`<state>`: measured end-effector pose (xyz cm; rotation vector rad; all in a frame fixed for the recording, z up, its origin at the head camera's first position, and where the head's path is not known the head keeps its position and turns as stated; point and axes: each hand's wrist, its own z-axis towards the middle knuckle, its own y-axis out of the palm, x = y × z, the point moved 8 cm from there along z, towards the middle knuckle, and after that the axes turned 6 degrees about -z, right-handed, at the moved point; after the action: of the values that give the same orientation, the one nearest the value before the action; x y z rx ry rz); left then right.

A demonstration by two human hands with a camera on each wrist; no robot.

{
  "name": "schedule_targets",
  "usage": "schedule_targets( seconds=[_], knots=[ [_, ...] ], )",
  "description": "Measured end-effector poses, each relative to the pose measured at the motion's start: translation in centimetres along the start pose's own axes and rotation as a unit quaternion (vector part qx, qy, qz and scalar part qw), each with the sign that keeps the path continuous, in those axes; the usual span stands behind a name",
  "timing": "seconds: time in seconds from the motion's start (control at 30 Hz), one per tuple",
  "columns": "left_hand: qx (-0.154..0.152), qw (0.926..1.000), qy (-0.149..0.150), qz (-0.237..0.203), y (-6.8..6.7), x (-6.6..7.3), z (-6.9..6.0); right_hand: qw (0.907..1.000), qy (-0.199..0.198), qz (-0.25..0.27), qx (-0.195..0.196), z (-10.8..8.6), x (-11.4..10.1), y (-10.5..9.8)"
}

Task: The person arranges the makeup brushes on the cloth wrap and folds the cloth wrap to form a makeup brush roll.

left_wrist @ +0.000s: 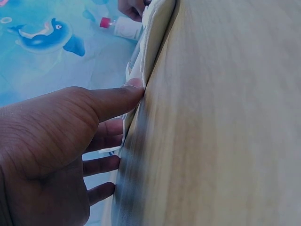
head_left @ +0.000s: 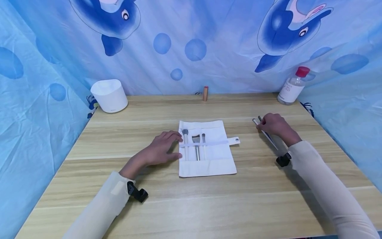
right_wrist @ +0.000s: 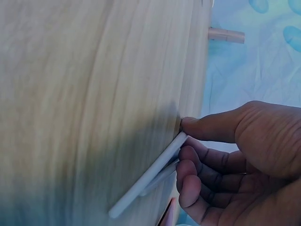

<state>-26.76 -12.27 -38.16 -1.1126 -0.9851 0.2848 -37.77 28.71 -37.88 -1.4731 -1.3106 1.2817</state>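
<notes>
A white fabric brush roll [head_left: 209, 167] lies unfolded on the wooden table. Tucked under its strap are several makeup brushes: one with a fluffy head [head_left: 185, 132], a wide flat one [head_left: 197, 152] and a small-tipped one [head_left: 204, 136]. My left hand [head_left: 161, 149] rests at the roll's left edge, its thumb and fingertips touching the fabric and its fingers loosely spread. Off to the right, my right hand [head_left: 274, 125] pinches a thin makeup brush [right_wrist: 146, 179] near one end, between thumb and fingers. A second slim brush lies close beside it, partly hidden by the fingers.
At the back left stands a white rounded container [head_left: 109, 96]. A small brown tube [head_left: 205, 93] is upright at the middle of the back edge. A clear bottle with a red cap [head_left: 292, 88] stands at the back right. A blue dolphin-print curtain [head_left: 191, 30] hangs behind the table.
</notes>
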Motion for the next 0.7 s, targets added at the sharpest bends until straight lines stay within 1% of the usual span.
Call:
schedule_targets(
  seconds=[0.23,0.37,0.43,0.63,0.7],
  knots=[
    [-0.003,1.0,-0.007,0.002,0.2,-0.4,0.1,1.0,-0.002,0.008,-0.003,0.0,0.0,0.2],
    [-0.003,1.0,-0.008,0.001,0.2,-0.5,0.1,0.9998,-0.009,0.017,0.0,-0.1,-0.4,0.1],
    [-0.003,1.0,-0.009,0.001,0.1,-0.5,0.1,0.9997,-0.012,0.022,0.005,-0.2,-0.7,-0.2],
    [0.004,1.0,0.002,-0.004,0.0,-0.1,0.1,0.9992,-0.01,0.036,0.017,-0.5,-2.0,-1.1],
    [0.005,1.0,0.004,-0.005,0.0,-0.1,0.1,0.9986,-0.016,0.043,0.028,-0.7,-2.6,-1.5]
  ],
)
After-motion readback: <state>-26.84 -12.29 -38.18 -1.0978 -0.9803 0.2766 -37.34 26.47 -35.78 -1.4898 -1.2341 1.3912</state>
